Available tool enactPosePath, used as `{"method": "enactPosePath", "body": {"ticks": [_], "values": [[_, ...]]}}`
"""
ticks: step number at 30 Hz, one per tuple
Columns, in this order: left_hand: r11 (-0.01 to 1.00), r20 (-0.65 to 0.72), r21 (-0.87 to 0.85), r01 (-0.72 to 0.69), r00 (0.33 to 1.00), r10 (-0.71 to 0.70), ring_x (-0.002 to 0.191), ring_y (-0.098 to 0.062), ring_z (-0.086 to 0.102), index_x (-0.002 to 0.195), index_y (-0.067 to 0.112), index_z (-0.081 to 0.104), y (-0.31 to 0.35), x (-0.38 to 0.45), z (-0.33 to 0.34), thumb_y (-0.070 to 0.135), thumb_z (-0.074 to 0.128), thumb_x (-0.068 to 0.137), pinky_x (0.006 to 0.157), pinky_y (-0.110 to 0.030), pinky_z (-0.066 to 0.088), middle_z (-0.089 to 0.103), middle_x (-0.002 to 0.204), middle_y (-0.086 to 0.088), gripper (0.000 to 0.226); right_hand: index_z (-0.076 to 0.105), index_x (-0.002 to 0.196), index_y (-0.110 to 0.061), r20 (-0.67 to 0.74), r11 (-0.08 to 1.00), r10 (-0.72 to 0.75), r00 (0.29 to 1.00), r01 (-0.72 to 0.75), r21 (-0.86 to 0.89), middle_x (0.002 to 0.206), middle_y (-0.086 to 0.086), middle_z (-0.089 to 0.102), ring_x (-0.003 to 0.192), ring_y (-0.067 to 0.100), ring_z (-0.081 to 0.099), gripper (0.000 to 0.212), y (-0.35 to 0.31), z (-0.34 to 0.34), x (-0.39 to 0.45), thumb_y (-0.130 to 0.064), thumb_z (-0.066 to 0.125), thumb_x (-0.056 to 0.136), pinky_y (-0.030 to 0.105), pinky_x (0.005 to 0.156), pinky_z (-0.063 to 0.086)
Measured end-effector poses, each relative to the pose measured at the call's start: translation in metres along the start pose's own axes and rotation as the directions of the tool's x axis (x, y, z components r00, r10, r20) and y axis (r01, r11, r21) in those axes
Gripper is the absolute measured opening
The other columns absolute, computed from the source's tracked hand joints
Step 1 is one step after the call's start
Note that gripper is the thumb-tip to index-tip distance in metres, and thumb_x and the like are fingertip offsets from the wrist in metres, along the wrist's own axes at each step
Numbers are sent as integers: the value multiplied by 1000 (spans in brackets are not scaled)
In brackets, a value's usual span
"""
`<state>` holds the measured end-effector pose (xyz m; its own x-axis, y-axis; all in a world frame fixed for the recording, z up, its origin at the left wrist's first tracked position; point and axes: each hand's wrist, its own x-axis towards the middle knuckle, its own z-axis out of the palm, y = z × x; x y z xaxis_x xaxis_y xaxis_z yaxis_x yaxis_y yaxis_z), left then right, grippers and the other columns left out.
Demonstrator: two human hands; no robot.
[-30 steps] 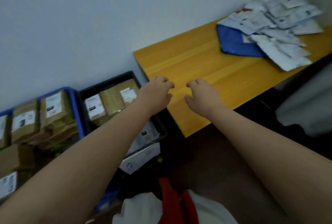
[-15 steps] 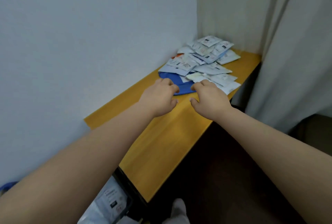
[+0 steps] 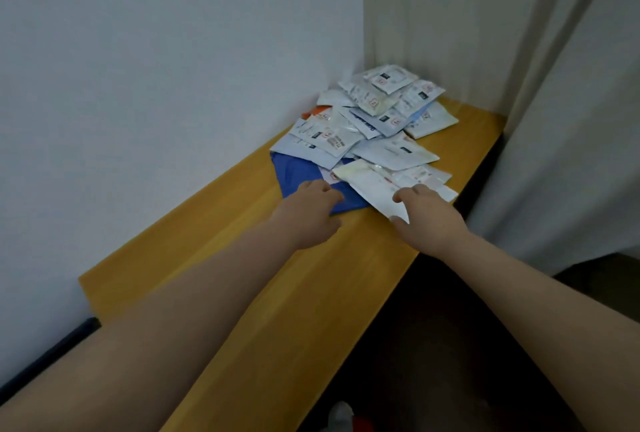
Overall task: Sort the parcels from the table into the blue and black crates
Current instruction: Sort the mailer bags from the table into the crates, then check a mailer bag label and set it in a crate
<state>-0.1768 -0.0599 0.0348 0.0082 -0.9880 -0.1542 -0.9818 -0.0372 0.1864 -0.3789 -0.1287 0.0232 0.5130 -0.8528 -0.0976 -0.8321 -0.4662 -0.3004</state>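
A heap of white and pale-blue parcels (image 3: 377, 112) lies at the far end of the yellow wooden table (image 3: 263, 310), against the wall corner. A blue parcel (image 3: 294, 173) sticks out at the heap's near left, a large white parcel (image 3: 367, 185) at its near right. My left hand (image 3: 310, 215) rests its curled fingers on the blue parcel's near edge. My right hand (image 3: 427, 218) holds the white parcel's near corner, fingers on top and thumb at its edge. No crate is clearly in view.
A white wall runs along the table's left side. A pale curtain (image 3: 571, 126) hangs just past the table's right edge. A dark rim (image 3: 52, 353) shows low at the left. The floor beside the table is dark.
My view swung from the crates on the floor to the far end of the table. Both hands moved forward along the table and reached the near parcels of the heap.
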Motion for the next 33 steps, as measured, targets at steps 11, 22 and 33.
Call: {"method": "enactPosePath", "body": {"ticks": [11, 22, 33], "values": [[986, 130, -147, 82, 989, -63, 135, -25, 32, 148, 21, 32, 14, 121, 40, 36, 54, 96, 108, -41, 37, 34, 146, -6, 58, 41, 136, -14, 235, 1000, 3, 972, 1, -18, 132, 11, 44, 121, 28, 44, 47, 99, 29, 130, -35, 52, 96, 38, 94, 44], [821, 287, -429, 377, 919, -272, 135, -32, 39, 154, 34, -4, 65, 263, 85, 31, 64, 91, 105, -39, 40, 17, 156, -18, 93, 7, 153, -19, 426, 994, -32, 904, -17, 111, 160, 14, -2, 143, 34, 21, 86, 203, 52, 260, -31, 65, 90, 41, 111, 34], [728, 472, -359, 583, 787, -397, 148, -37, -6, 148, 38, -22, 70, 294, 134, 40, 62, 92, 117, -54, 20, -9, 159, -21, 102, -1, 154, -31, 577, 987, -152, 803, 93, 130, 163, 5, -5, 148, 35, 6, 93, 210, 92, 304, -26, 66, 90, 47, 118, 21]]}}
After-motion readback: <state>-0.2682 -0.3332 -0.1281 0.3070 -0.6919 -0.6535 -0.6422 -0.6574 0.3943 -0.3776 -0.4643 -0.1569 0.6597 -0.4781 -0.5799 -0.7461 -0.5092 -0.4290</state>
